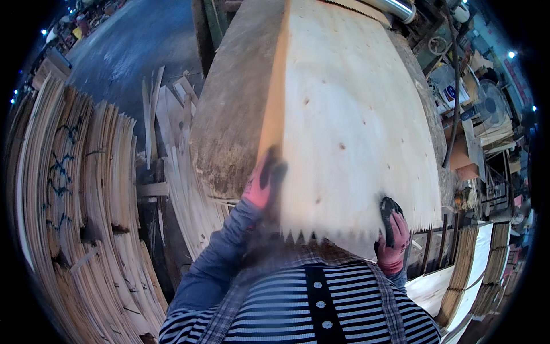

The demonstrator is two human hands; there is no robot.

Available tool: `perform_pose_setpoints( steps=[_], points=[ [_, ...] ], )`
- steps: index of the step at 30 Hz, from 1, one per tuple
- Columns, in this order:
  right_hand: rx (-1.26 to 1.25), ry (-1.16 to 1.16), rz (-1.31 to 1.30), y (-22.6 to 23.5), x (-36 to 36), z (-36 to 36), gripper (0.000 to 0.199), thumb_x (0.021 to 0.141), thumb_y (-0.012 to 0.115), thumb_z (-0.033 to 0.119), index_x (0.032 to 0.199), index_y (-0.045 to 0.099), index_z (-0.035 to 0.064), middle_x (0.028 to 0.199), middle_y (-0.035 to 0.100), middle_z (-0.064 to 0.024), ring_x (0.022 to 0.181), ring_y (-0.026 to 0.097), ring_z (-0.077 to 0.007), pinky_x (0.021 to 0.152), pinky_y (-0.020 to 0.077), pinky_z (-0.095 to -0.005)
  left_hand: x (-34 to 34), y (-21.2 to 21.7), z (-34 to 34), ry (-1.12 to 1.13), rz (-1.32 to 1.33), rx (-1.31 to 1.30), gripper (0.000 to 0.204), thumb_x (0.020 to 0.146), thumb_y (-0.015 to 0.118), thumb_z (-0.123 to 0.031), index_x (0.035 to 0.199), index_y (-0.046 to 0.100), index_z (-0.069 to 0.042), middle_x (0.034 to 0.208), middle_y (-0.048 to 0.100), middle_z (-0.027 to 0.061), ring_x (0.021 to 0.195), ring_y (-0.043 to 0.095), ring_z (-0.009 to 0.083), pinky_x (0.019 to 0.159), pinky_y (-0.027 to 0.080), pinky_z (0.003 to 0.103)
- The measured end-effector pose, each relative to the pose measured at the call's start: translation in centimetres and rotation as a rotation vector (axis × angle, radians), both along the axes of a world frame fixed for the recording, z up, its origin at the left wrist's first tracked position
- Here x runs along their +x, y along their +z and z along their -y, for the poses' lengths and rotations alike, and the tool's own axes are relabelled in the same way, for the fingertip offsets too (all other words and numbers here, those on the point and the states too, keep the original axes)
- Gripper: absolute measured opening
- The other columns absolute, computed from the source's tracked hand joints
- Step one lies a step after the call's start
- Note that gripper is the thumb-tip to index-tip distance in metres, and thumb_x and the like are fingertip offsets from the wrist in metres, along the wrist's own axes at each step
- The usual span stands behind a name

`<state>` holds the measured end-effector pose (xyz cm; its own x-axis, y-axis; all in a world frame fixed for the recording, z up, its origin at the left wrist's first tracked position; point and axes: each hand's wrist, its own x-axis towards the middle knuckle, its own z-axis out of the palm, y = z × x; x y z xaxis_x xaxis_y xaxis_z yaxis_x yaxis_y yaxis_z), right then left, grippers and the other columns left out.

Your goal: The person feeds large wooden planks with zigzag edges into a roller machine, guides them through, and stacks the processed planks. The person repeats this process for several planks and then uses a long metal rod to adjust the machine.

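Observation:
A pale wood veneer sheet (355,132) with small knots and a jagged near edge lies in front of me on a worn work table (229,120). An orange-toned strip (274,109) runs down its left side. My left hand (266,180), in a pink glove with dark fingers, is at that left side near the front corner; motion smears its fingers. At the near right edge my right hand (394,238), in a pink and black glove, has its fingers bent over the veneer and grips it. Its thumb is hard to make out.
Tall stacks of veneer (86,189) stand at the left, beside loose offcut strips (183,189). A metal roller (395,8) and a toothed edge lie at the table's far end. A dark cable (455,86) hangs at the right, near a fan (490,106). Bundled sheets (458,275) stand at lower right.

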<state>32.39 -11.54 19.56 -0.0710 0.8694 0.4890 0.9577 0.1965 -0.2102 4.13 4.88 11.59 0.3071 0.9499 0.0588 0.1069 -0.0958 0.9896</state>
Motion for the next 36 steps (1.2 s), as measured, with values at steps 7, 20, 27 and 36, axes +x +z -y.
perform_pose_setpoints(
  steps=[7,20,27,36],
  points=[
    [-0.009,-0.018,0.052,2.1,0.8,-10.1,0.041,0.061,0.064,0.017,0.099,0.055,0.0034,0.1,0.055,-0.014,0.09,0.052,-0.0317,0.082,0.0403,-0.0403,0.7,-6.8,2.1,0.295,-0.685,-0.087,0.084,0.067,0.062,-0.033,0.129,0.015,-0.001,0.131,0.023,0.0225,0.118,0.025,0.0372,0.099,0.021,0.041],
    [0.019,-0.028,0.085,-4.8,4.5,-33.2,0.041,0.073,0.054,0.029,0.109,0.05,0.0098,0.11,0.05,-0.0119,0.106,0.044,-0.0258,0.094,0.0291,-0.0395,-1.8,-3.7,0.5,0.39,0.122,-0.269,0.053,0.079,0.055,-0.014,0.122,0.03,0.003,0.116,0.046,0.0145,0.109,0.043,0.0201,0.091,0.033,0.03],
    [0.029,-0.105,0.149,-5.1,1.5,-31.1,0.058,0.075,0.051,0.034,0.122,0.035,0.0055,0.125,0.034,-0.016,0.117,0.029,-0.0306,0.099,0.0146,-0.0464,-2.9,-7.6,-0.3,0.399,0.057,-0.205,0.054,0.077,0.057,-0.016,0.122,0.032,0.001,0.112,0.049,0.0137,0.105,0.047,0.0188,0.087,0.037,0.029],
    [-0.552,0.388,0.037,-8.5,0.3,-6.5,0.084,0.06,0.063,0.049,0.125,0.031,0.0051,0.126,0.029,-0.021,0.118,0.024,-0.0383,0.098,0.0165,-0.0486,-2.5,0.3,-3.6,-0.104,0.354,-0.515,0.038,0.081,0.052,-0.011,0.116,0.044,0.0,0.105,0.054,0.008,0.094,0.052,0.0143,0.079,0.043,0.026]
  ],
)
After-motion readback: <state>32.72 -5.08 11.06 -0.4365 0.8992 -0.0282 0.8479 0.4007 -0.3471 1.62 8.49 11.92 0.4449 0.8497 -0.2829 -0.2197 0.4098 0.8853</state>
